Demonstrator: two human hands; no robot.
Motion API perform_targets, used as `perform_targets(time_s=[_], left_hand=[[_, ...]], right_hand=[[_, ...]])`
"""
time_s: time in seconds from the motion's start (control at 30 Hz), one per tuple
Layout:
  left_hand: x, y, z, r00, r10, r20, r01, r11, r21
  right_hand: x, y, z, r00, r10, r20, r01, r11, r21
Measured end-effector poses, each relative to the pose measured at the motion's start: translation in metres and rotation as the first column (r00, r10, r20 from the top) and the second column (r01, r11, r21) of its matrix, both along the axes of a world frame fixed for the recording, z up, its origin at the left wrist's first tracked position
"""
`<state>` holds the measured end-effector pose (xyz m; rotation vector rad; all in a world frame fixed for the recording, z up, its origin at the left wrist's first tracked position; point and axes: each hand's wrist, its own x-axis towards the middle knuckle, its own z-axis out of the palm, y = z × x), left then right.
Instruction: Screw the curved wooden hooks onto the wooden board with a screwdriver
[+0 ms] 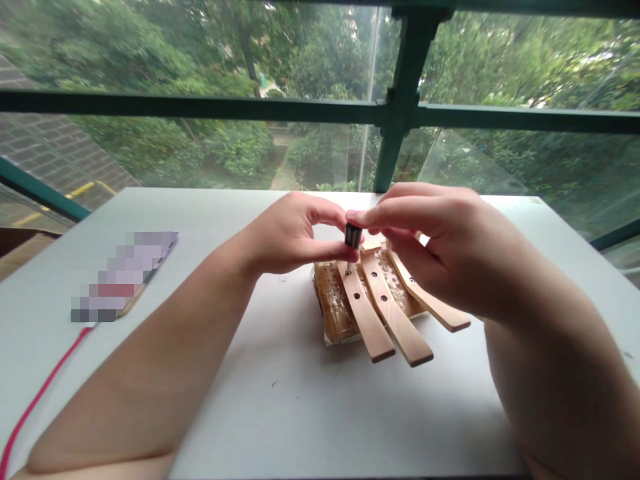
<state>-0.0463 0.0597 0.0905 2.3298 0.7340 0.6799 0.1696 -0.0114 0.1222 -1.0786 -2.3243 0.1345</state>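
A small screwdriver with a dark stubby handle stands upright, its thin shaft touching a hole in the leftmost of three wooden slats. The slats fan out over a wooden block wrapped in clear plastic in the middle of the white table. My left hand pinches the handle from the left with thumb and fingers. My right hand pinches the top of the handle from the right, its fingers closed around it.
A card with a red lanyard cord lies at the left of the table. Beyond the far table edge stands a green-framed glass railing with trees behind it.
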Motion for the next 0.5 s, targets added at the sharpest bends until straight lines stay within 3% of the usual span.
perform_targets(time_s=[0.2,0.4,0.5], left_hand=[[-0.002,-0.002,0.005,0.995,-0.101,0.002,0.1,0.991,-0.085],[0.005,-0.011,0.001,0.973,0.128,0.193,-0.126,0.992,-0.019],[0.006,-0.011,-0.002,0.957,0.156,0.243,-0.153,0.988,-0.028]], right_hand=[[0.006,0.001,0.001,0.999,0.008,0.04,-0.006,0.999,-0.034],[0.005,0.001,0.001,0.997,-0.009,0.072,0.01,1.0,-0.019],[0.005,0.0,0.001,0.998,-0.007,0.063,0.008,1.0,-0.016]])
